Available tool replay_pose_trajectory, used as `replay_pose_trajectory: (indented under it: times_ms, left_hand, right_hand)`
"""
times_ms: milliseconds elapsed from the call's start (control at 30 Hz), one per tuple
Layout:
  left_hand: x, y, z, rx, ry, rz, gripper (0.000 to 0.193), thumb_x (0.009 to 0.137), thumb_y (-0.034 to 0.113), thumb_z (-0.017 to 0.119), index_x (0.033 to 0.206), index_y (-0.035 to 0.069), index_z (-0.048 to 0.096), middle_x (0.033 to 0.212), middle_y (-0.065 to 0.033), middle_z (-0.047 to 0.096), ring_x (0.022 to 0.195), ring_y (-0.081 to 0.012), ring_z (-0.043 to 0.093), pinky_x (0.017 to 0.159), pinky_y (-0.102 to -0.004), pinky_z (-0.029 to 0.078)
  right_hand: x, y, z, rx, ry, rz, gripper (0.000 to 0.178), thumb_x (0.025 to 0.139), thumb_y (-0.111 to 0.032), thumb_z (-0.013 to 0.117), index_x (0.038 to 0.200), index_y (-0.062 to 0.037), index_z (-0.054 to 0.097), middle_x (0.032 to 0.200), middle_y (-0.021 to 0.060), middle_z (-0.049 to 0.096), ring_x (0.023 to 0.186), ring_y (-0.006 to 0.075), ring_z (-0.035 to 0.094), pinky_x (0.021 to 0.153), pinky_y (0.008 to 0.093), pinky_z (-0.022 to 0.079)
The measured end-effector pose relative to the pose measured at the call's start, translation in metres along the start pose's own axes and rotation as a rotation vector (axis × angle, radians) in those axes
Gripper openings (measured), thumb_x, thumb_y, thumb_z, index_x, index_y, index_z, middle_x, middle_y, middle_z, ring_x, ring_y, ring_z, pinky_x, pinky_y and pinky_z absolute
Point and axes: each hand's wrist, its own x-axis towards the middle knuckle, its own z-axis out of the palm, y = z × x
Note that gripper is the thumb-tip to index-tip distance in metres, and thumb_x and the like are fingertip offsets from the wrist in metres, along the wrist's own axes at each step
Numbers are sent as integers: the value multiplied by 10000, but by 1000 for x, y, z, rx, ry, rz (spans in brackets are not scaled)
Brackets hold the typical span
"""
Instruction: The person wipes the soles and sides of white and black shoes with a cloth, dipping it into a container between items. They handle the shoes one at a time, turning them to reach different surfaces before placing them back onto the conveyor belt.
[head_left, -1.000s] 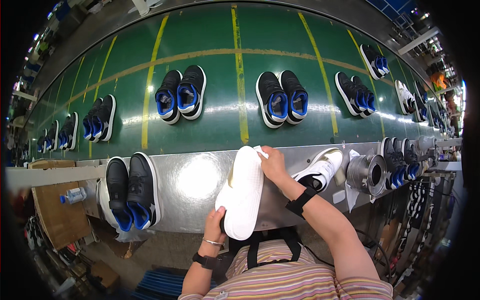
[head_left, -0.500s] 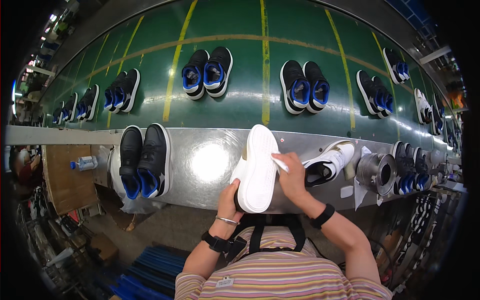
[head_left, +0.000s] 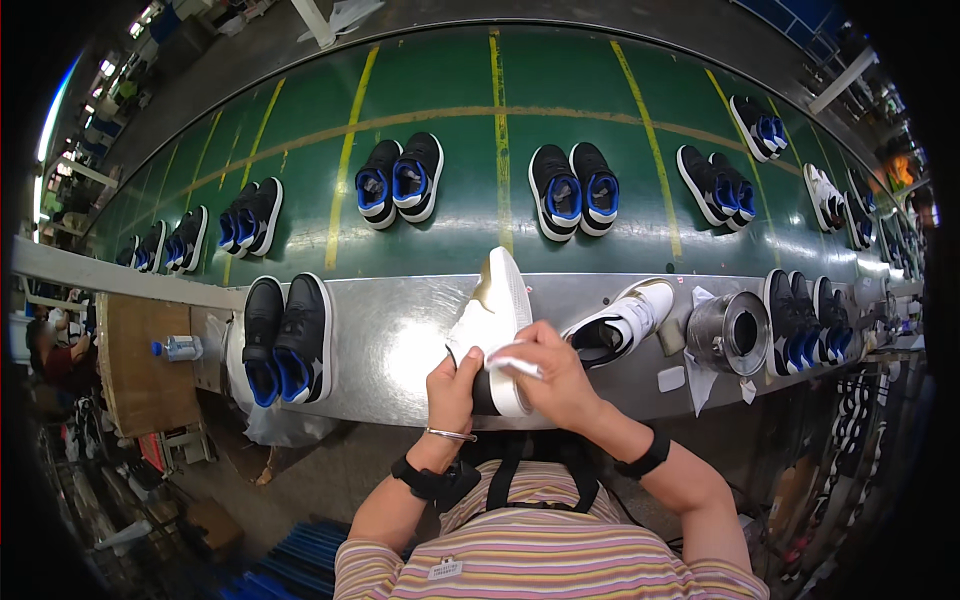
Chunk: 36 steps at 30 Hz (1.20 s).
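A white sneaker (head_left: 482,310) with a gold patch near the toe is tilted on its side above the metal ledge, toe pointing away from me. My left hand (head_left: 455,392) grips it by the heel end, thumb on the upper. In my right hand (head_left: 560,380) a folded white cloth (head_left: 518,362) is pinched and held against the shoe's side near the heel. The matching white sneaker (head_left: 625,322), gold-trimmed with a black lining, lies on the ledge to the right of my right hand.
Pairs of black sneakers with blue linings (head_left: 398,182) stand along the green belt (head_left: 470,240). One black pair (head_left: 290,335) sits on the metal ledge (head_left: 390,300) at left. To the right are a round metal container (head_left: 735,333), a white block (head_left: 671,378) and more black shoes (head_left: 790,320).
The white sneaker has turned from showing its sole to showing its upper and side. My right hand has moved left with the cloth, onto the shoe. The whole view has shifted slightly.
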Motion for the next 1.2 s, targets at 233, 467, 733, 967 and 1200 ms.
replay_pose_trajectory:
  times_ms: [233, 467, 733, 967, 1200]
  left_hand:
    - [9, 51, -10, -189, 92, 96, 261, 838, 156, 531, 983, -61, 550, 891, -57, 588, 742, -97, 552, 676, -238, 453]
    - [3, 60, -3, 4, 80, 284, 244, 838, 153, 541, 972, -50, 559, 898, -45, 587, 771, -77, 527, 679, -220, 426]
    - [-34, 47, -11, 317, -40, 283, 239, 821, 141, 535, 949, -58, 564, 831, -45, 597, 739, -94, 525, 659, -243, 432]
    - [-76, 50, -36, 20, -183, -3, 276, 797, 96, 509, 1005, -84, 526, 911, -75, 582, 791, -125, 554, 706, -250, 449]
    - [-62, 59, -51, -575, -218, -254, 483, 869, 320, 334, 1179, -42, 414, 1142, -184, 507, 1014, -264, 530, 842, -349, 445]
  right_hand:
    - [-50, 4, 1, -54, -313, -93, 226, 697, 53, 571, 859, -94, 624, 812, 74, 480, 741, 207, 514, 642, 265, 404]
    - [6, -46, 5, 146, 17, -170, 203, 684, 17, 637, 862, -80, 633, 777, 48, 478, 702, 159, 480, 632, 235, 381]
    - [54, -18, 20, 65, 134, -53, 142, 727, -125, 643, 833, -38, 605, 703, 79, 458, 663, 212, 476, 600, 287, 384]
    - [93, 62, 12, -71, 213, 58, 153, 743, -155, 639, 847, -46, 613, 764, 76, 528, 733, 187, 511, 661, 258, 397]
    - [64, 37, -2, 641, 332, 266, 163, 828, -120, 544, 950, -24, 593, 844, 31, 549, 794, 98, 517, 681, 215, 414]
